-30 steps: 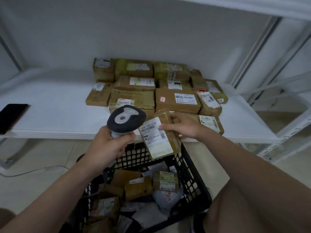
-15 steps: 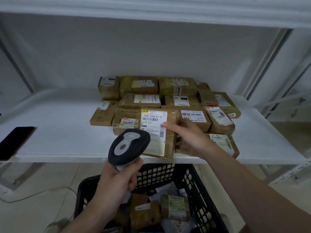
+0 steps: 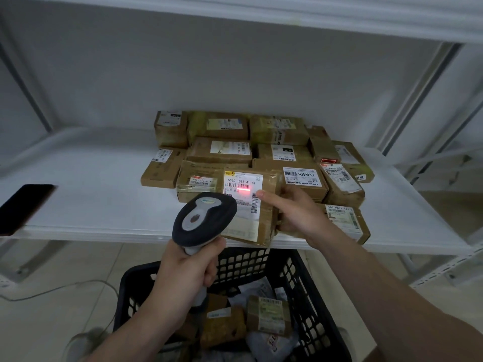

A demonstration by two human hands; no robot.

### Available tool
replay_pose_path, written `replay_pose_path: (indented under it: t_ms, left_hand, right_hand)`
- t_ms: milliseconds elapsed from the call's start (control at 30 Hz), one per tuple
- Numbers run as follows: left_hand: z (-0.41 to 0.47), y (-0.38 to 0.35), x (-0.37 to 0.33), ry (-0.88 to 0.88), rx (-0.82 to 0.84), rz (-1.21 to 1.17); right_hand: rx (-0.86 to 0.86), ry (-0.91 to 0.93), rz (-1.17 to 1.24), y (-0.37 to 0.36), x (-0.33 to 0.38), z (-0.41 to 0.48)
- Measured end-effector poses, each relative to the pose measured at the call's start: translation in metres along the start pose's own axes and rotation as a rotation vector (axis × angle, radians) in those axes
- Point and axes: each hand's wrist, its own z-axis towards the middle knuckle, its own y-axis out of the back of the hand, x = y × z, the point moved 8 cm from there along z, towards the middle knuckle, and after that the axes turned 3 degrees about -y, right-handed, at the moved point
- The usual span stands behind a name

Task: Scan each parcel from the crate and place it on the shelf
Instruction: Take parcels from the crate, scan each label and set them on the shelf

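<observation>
Scan under way: parcel (image 3: 251, 218) held upright over shelf (image 3: 91, 205) front edge, 12 o'clock of crate (image 3: 308, 283), pinched by right hand (image 3: 295, 212) thumb and fingers. Scanner (image 3: 203, 220) handle wrapped by left hand (image 3: 185, 273) fingers. Red line to be laid across barcode, thumb kept off bars, parcel held steady.

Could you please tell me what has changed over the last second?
The right hand raised the parcel from above the crate up before the shelf, and the scanner's red line now crosses its label. The left hand still grips the scanner; shelved parcels unmoved.
</observation>
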Motion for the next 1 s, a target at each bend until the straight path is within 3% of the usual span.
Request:
replay_pose_path:
  t_ms: [1000]
  left_hand:
    - [-0.01, 0.003, 0.001, -0.007, 0.019, -0.039]
  right_hand:
    - [-0.041, -0.029, -0.049, -0.001, -0.013, 0.002]
